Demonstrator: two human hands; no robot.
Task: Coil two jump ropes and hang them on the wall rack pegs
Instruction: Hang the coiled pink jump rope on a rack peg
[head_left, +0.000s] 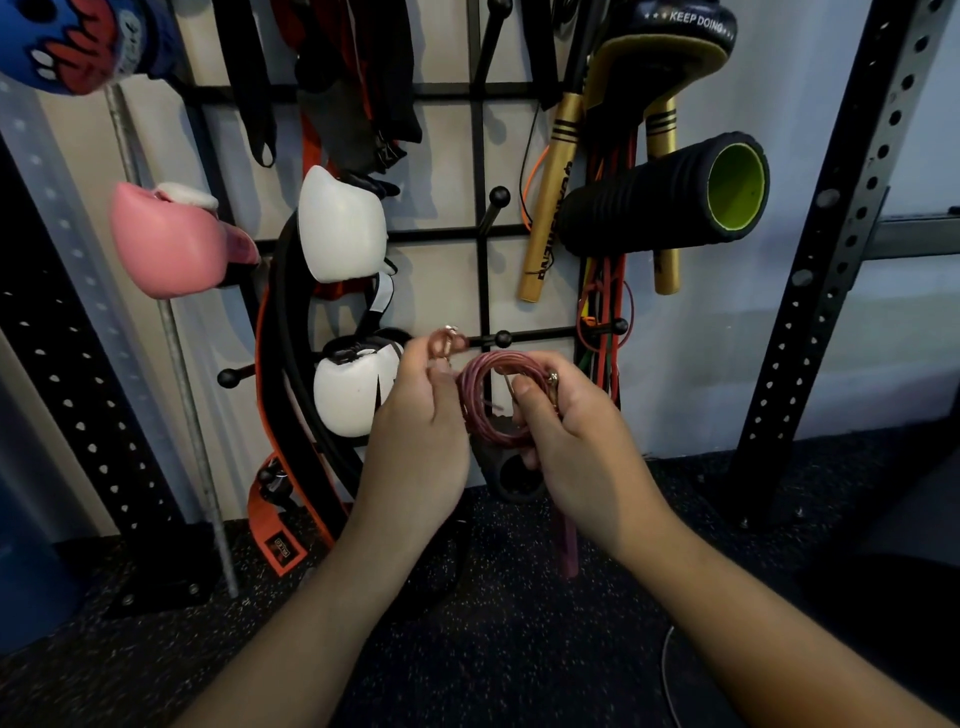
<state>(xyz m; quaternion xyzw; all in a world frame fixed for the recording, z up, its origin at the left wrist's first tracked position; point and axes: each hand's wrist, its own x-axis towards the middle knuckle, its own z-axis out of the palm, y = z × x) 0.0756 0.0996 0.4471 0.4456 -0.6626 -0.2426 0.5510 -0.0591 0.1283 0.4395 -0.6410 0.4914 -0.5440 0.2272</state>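
Head view, both hands, left hand (415, 415), right hand (571, 441), gripping coiled jump rope (480, 410)

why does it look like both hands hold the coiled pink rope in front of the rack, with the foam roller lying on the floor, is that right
Not quite. The foam roller is not on the floor; it sits on the rack. The head view shows this. The left hand and right hand do hold the coiled pink rope.

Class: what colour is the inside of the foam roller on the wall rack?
Bright lime green inside the black foam roller, seen best in the head view.
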